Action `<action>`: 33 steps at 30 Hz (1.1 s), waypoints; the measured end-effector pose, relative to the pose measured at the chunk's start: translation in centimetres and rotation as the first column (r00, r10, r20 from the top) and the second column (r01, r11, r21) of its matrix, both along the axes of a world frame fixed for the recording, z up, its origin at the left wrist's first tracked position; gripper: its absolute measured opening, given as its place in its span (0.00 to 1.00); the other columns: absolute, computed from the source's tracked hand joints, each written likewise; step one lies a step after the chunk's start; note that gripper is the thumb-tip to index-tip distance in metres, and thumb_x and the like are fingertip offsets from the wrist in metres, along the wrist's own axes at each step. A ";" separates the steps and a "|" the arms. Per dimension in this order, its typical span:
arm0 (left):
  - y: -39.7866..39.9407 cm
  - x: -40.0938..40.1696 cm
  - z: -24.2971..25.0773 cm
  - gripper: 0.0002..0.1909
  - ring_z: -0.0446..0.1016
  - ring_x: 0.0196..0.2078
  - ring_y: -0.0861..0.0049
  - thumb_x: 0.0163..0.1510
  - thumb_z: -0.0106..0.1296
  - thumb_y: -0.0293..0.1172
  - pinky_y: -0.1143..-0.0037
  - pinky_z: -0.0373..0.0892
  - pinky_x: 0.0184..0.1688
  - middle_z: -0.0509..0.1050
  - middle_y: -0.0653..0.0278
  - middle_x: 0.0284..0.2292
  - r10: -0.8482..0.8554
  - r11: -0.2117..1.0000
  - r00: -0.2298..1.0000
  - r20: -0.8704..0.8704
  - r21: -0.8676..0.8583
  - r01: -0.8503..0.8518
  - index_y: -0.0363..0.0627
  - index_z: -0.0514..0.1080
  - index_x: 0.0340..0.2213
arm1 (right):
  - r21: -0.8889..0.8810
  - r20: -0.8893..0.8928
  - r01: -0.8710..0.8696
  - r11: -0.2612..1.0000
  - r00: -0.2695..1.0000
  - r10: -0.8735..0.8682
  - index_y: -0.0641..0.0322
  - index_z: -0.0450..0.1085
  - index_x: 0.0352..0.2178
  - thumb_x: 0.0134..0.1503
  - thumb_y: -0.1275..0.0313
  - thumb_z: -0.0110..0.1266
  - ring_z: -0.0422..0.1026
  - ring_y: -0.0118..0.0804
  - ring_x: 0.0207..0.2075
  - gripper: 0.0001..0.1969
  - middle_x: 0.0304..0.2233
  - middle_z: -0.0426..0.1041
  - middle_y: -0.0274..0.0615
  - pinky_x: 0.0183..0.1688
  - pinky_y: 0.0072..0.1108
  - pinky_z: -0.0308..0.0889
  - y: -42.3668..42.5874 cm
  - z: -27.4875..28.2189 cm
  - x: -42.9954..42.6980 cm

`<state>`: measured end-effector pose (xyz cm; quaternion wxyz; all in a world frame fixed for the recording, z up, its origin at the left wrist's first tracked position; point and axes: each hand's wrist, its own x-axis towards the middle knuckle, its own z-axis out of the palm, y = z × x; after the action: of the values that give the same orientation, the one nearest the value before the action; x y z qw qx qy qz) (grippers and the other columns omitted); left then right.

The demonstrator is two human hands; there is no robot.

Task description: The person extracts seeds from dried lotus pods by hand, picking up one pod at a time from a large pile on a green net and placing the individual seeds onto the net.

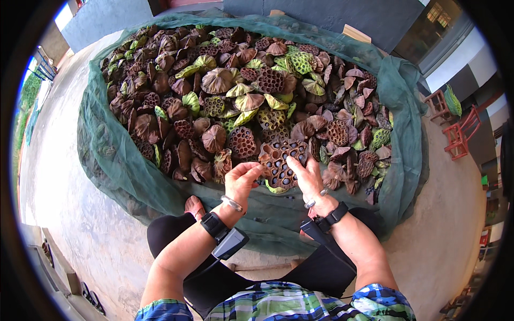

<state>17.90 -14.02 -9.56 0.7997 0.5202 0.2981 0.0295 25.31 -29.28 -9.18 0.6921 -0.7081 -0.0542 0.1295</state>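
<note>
A large brown lotus seed pod (282, 163) faces up before me, with dark seeds in many of its holes and its left rim ragged. My right hand (310, 176) grips the pod's right side, thumb on top of the face. At the left rim, the thumb and fingers of my left hand (241, 180) are pinched together on the edge; what exactly lies between the fingertips is hidden. Just behind the held pod spreads a big heap of lotus seed pods (217, 80), mostly dry brown with some yellow-green ones.
Green mesh netting (120, 180) lies under the heap and rises around it. My knees flank its near edge. Red chairs (457, 138) stand on the concrete floor (68, 160) at the right, one bearing a green object (453, 100). A grey wall (321, 20) bounds the back.
</note>
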 end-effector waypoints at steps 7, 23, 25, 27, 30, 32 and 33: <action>-0.2 -0.1 -0.5 0.06 0.65 0.28 0.85 0.47 0.54 0.36 0.78 0.63 0.30 0.68 0.75 0.24 -0.070 0.975 0.992 -0.104 -0.219 0.045 0.49 0.71 0.26 | -0.204 0.157 -0.036 0.978 0.985 0.069 0.67 0.62 0.38 0.48 0.67 0.53 0.69 0.33 0.32 0.18 0.32 0.71 0.43 0.37 0.23 0.64 1.1 0.5 -1.1; -0.3 0.3 -1.1 0.05 0.65 0.28 0.83 0.46 0.50 0.32 0.74 0.65 0.31 0.67 0.73 0.24 -0.026 0.963 0.994 -0.104 -0.271 -0.004 0.47 0.69 0.26 | 0.025 -0.124 0.002 1.000 0.992 0.001 0.66 0.64 0.39 0.49 0.66 0.52 0.66 0.26 0.33 0.18 0.34 0.70 0.35 0.38 0.19 0.62 0.5 -0.8 -0.3; 0.0 0.6 -1.2 0.08 0.67 0.27 0.82 0.47 0.51 0.34 0.78 0.65 0.28 0.69 0.72 0.27 0.003 0.978 0.997 -0.075 -0.206 -0.019 0.47 0.70 0.29 | 0.005 -0.068 0.069 0.998 0.995 -0.069 0.67 0.65 0.38 0.49 0.66 0.53 0.66 0.27 0.32 0.17 0.33 0.70 0.36 0.37 0.20 0.62 0.5 -1.1 -0.1; 0.7 1.2 -1.3 0.12 0.68 0.31 0.81 0.47 0.52 0.37 0.77 0.65 0.31 0.70 0.71 0.32 0.058 0.988 0.996 -0.069 -0.142 -0.068 0.46 0.70 0.34 | 0.064 -0.113 0.109 0.992 0.988 -0.102 0.67 0.65 0.38 0.49 0.66 0.53 0.67 0.27 0.32 0.17 0.34 0.70 0.36 0.37 0.20 0.62 0.2 -1.1 0.2; 1.0 1.8 -1.5 0.22 0.66 0.40 0.76 0.46 0.53 0.46 0.72 0.60 0.41 0.69 0.67 0.38 0.056 0.996 0.970 -0.236 -0.053 -0.070 0.46 0.67 0.39 | 0.028 -0.145 0.154 0.988 0.978 -0.149 0.66 0.65 0.39 0.49 0.66 0.53 0.67 0.27 0.33 0.18 0.35 0.70 0.36 0.38 0.19 0.62 0.1 -1.1 0.5; 0.8 1.6 -1.5 0.19 0.66 0.40 0.74 0.47 0.51 0.45 0.70 0.60 0.41 0.69 0.66 0.35 -0.056 0.989 0.970 -0.238 -0.144 0.022 0.45 0.68 0.36 | 0.047 -0.139 0.181 0.982 0.975 -0.173 0.67 0.64 0.39 0.49 0.65 0.53 0.67 0.27 0.34 0.19 0.35 0.70 0.37 0.38 0.19 0.62 0.1 -1.0 0.6; 0.7 1.3 -1.4 0.17 0.67 0.39 0.73 0.47 0.50 0.44 0.70 0.61 0.41 0.70 0.66 0.33 -0.160 0.966 0.970 -0.183 -0.234 0.115 0.45 0.68 0.34 | 0.057 -0.142 0.164 0.985 0.978 -0.154 0.67 0.64 0.39 0.49 0.65 0.53 0.67 0.27 0.34 0.19 0.35 0.70 0.37 0.38 0.19 0.62 0.1 -0.9 0.6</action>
<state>19.23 -13.29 -10.92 0.8187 0.4476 0.3417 -0.1121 25.90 -29.20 -10.07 0.7260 -0.6756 0.0458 0.1199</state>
